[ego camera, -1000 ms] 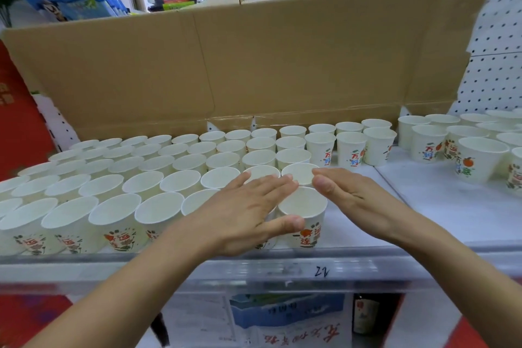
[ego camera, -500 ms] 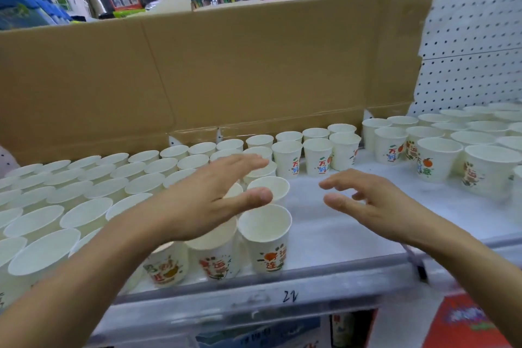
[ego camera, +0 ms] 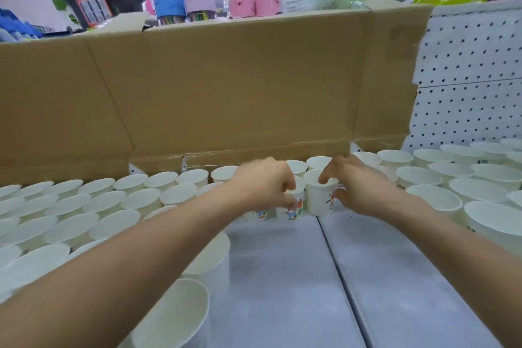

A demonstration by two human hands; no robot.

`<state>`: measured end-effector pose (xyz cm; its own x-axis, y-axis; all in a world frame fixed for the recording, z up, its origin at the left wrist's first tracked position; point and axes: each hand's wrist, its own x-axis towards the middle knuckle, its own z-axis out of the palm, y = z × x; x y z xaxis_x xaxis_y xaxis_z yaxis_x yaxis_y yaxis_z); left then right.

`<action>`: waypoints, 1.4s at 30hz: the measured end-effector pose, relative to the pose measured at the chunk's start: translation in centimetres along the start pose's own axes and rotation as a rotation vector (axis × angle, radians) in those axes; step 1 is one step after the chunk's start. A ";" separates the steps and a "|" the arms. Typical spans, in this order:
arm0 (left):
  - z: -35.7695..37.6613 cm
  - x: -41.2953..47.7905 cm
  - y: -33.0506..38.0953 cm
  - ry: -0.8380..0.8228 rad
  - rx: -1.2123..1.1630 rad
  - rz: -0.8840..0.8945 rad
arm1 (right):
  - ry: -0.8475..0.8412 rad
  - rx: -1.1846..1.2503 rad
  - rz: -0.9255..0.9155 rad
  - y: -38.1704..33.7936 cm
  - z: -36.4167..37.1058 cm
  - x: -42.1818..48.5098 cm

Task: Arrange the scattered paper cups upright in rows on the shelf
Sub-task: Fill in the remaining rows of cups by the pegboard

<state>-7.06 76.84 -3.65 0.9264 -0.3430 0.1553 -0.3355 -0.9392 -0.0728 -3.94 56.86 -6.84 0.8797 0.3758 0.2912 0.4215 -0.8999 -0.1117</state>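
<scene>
White paper cups with coloured print stand upright in rows on the grey shelf (ego camera: 282, 277), a large block at the left (ego camera: 93, 206) and another group at the right (ego camera: 457, 192). At the back centre my left hand (ego camera: 265, 183) pinches the rim of one cup (ego camera: 295, 206), fingers curled over its edge. Beside it my right hand (ego camera: 353, 183) grips a neighbouring cup (ego camera: 319, 198), thumb inside the rim and fingers round its side. Both cups are upright and stand side by side, nearly touching.
A tall cardboard sheet (ego camera: 226, 93) stands behind the cups, with white pegboard (ego camera: 466, 79) to its right. Bottles, pink items and green packets sit on top beyond it. A seam (ego camera: 339, 277) runs through the bare shelf strip between the two cup groups.
Both hands left the front cups and reached to the back of the shelf, where each now holds a cup. The camera has turned right and moved closer.
</scene>
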 end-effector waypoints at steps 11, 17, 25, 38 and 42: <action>0.8 1.8 -0.5 -0.055 -0.095 0.037 | 0.023 -0.016 -0.052 1.4 0.3 0.0; 1.0 2.0 -1.0 -0.060 -0.071 0.075 | 0.031 0.005 -0.076 0.9 0.6 0.3; -0.8 0.9 -3.3 -0.001 -0.226 0.044 | 0.032 0.064 -0.022 0.7 -0.6 0.1; 0.0 -1.2 -6.2 -0.082 -0.072 -0.069 | -0.107 0.210 0.149 1.8 -0.7 4.2; 0.0 -0.9 -5.9 -0.031 0.041 -0.057 | -0.091 0.163 0.146 1.7 -0.5 4.7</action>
<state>-5.93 82.67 -3.40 0.9488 -0.2879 0.1296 -0.2756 -0.9555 -0.1054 0.76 57.03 -5.22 0.9471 0.2690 0.1750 0.3116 -0.9014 -0.3007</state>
